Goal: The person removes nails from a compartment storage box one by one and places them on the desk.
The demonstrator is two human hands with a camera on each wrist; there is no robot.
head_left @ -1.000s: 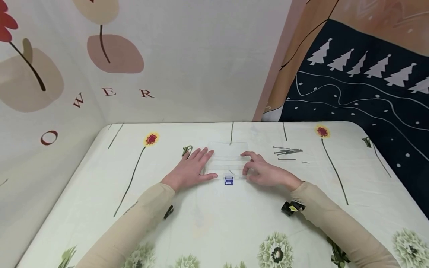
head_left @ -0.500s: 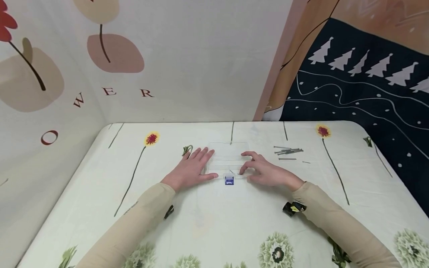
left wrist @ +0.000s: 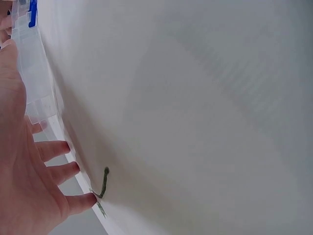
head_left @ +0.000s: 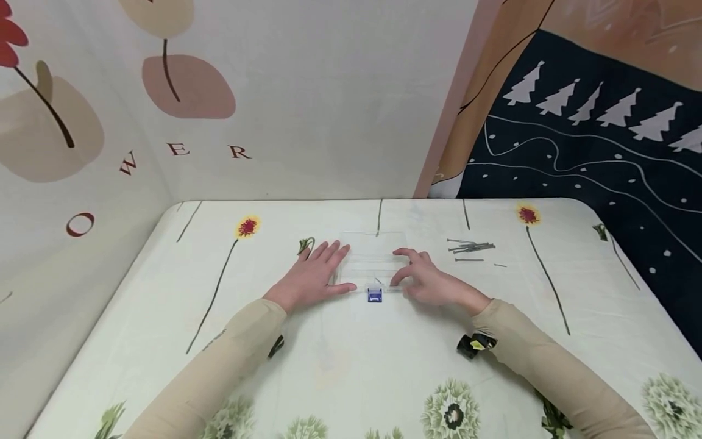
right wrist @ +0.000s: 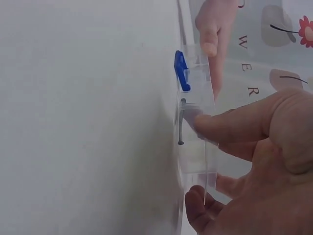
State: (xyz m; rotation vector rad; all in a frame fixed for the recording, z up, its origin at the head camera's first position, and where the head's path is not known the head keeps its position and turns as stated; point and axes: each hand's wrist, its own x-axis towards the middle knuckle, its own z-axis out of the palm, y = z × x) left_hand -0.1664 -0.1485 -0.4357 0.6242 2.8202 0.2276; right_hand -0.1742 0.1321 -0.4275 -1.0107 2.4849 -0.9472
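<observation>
A clear plastic box with a blue latch at its front lies on the cloth, a flat clear panel behind it. My left hand spreads its fingers along the left side, thumb at the front left corner. At the right end, my right hand has bent fingers: one reaches over the front part and the thumb is by the front right corner. In the right wrist view, a grey nail shows through the front wall, beside that finger's tip.
Several grey nails lie to the right of the box, with one short, thin nail apart from them. A flower-print cloth covers the table. Printed fabric hangs behind.
One finger of my right hand has moved slightly left over the box's front part. My left hand, the box and the loose nails stay in place.
</observation>
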